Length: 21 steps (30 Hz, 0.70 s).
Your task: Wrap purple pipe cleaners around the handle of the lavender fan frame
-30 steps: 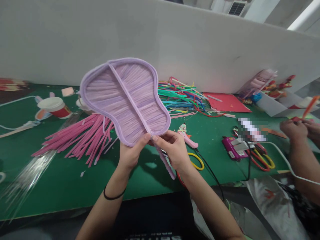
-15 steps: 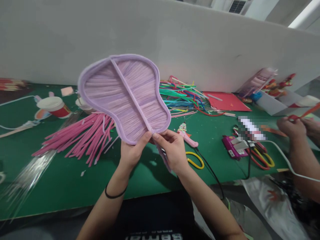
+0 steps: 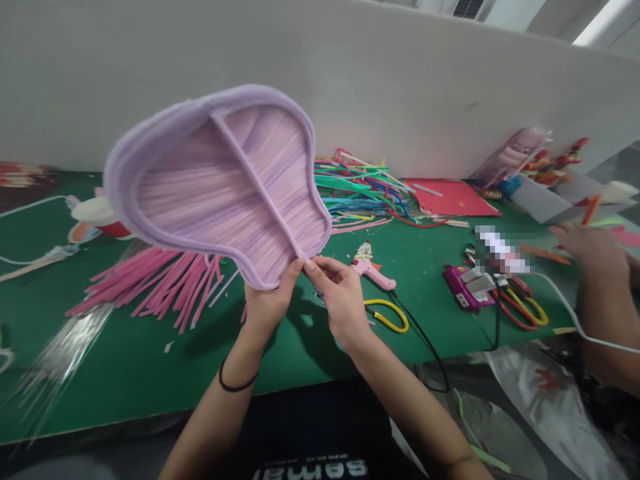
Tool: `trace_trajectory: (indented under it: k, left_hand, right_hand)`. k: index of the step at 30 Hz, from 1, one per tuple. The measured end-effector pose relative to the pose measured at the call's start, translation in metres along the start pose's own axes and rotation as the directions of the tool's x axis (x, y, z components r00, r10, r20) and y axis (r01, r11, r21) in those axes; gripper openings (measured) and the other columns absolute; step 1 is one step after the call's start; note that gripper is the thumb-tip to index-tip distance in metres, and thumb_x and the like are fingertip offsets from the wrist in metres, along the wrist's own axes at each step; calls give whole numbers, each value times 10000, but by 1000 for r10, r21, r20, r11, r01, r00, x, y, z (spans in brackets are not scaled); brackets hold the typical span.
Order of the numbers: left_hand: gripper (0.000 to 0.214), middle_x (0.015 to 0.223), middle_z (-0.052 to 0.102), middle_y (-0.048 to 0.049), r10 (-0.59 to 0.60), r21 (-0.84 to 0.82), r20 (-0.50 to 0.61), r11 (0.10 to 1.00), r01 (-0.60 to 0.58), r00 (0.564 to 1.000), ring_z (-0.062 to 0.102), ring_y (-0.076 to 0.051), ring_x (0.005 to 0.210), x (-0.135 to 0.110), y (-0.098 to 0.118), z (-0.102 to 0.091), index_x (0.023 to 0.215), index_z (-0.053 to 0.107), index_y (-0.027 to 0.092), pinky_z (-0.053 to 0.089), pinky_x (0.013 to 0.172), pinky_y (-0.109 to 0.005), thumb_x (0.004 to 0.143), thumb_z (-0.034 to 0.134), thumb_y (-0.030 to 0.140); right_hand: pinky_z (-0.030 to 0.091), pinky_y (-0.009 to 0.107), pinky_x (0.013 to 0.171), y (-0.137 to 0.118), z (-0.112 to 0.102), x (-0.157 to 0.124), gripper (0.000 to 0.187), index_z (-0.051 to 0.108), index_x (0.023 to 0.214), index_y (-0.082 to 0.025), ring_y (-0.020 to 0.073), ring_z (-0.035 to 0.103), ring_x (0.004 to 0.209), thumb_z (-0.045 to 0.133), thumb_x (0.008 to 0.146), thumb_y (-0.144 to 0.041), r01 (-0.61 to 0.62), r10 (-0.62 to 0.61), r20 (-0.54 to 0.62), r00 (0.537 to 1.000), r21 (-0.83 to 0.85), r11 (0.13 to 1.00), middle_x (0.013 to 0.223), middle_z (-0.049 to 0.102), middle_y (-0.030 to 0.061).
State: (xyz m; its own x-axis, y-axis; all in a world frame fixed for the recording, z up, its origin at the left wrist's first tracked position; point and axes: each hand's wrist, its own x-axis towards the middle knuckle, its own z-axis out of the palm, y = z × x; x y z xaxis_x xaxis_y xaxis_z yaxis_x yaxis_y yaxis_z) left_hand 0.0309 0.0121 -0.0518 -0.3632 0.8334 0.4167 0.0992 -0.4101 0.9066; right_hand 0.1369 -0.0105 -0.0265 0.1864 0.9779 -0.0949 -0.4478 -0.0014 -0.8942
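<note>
A purple panel (image 3: 180,187) is held up in front of a pale wall (image 3: 200,53), above the table (image 3: 135,373) and clear of its surface. Its face is lined with lilac strips, its rim is raised, and it is crossed lengthwise by a thin bar (image 3: 255,180). The panel is tilted, with its wider end up and to the left and its narrower end down at the hands.

The grip of the left hand (image 3: 267,303) is closed on the panel's lower rim, thumb in front; the fingers behind are hidden. The grip of the right hand (image 3: 340,293) is pinched at the lower end of the bar, thumb beside the left thumb, with the rim caught there. A black band (image 3: 237,387) is worn on the left wrist.

Below the panel, to the left, pink strips (image 3: 165,280) are spread on the table, with a lidded cup (image 3: 97,212) behind them. To the right of the right hand, a pink glue gun (image 3: 375,275) and a yellow handle (image 3: 390,317) are noted. Coloured strips (image 3: 355,187) are heaped behind, next to a red sheet (image 3: 460,200). At far right, a co-worker's hand (image 3: 593,247) is seen, blurred.
</note>
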Motion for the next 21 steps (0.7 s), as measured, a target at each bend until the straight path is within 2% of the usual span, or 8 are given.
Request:
trace_trajectory:
  k: [2, 4, 8, 11, 16, 21]
  left_hand:
    - [383, 1092, 772, -73, -64, -55, 22, 996, 65, 998, 704, -284, 1119, 1, 7, 0, 1058, 729, 195, 500, 1095, -447, 748, 841, 391]
    - [363, 1073, 777, -71, -80, -80, 21, 993, 82, 997, 708, -284, 1115, 1, 12, 0, 1046, 742, 195, 514, 1083, -436, 749, 841, 377]
    - [383, 1108, 775, -71, -86, -91, 17, 992, 87, 996, 711, -287, 1119, 2, 11, -2, 1056, 754, 195, 519, 1080, -433, 726, 864, 355]
    - [420, 1151, 767, -61, -112, -199, 80, 972, 126, 990, 690, -283, 1173, 4, 4, -4, 1112, 749, 222, 490, 1119, -446, 731, 870, 348]
    - [514, 1160, 766, -77, -113, -333, 205, 926, 178, 972, 652, -299, 1244, 7, 1, -7, 1226, 719, 235, 463, 1146, -486, 744, 863, 340]
    - [468, 1068, 790, -79, -174, -392, 339, 867, 307, 925, 661, -302, 1232, 7, 6, -10, 1199, 740, 240, 489, 1122, -495, 754, 853, 333]
  right_hand:
    - [548, 295, 842, -3, -1, -3, 280, 803, 849, -230, 166, 691, 864, 901, 610, -337, -50, 50, 17, 999, 21, 999, 904, 793, 20]
    - [542, 278, 837, -5, -2, -4, 310, 810, 854, -235, 149, 688, 855, 920, 577, -319, -99, 98, 23, 995, 69, 993, 918, 797, 11]
    - [478, 210, 648, -7, -5, -2, 270, 802, 755, -217, 82, 593, 660, 938, 555, -337, -144, 141, 40, 989, 106, 984, 738, 741, -30]
    - [406, 208, 533, -11, -6, -1, 266, 773, 677, -209, 70, 513, 566, 951, 543, -355, -134, 128, 94, 987, 64, 989, 635, 677, -45]
    - [502, 236, 639, -15, -10, 2, 272, 742, 617, -218, 104, 585, 628, 961, 522, -349, -117, 112, 155, 981, 21, 993, 658, 698, -34]
    - [541, 241, 689, -17, -15, 8, 301, 793, 728, -234, 115, 647, 689, 971, 488, -264, -199, 178, 277, 944, 50, 979, 758, 765, -25]
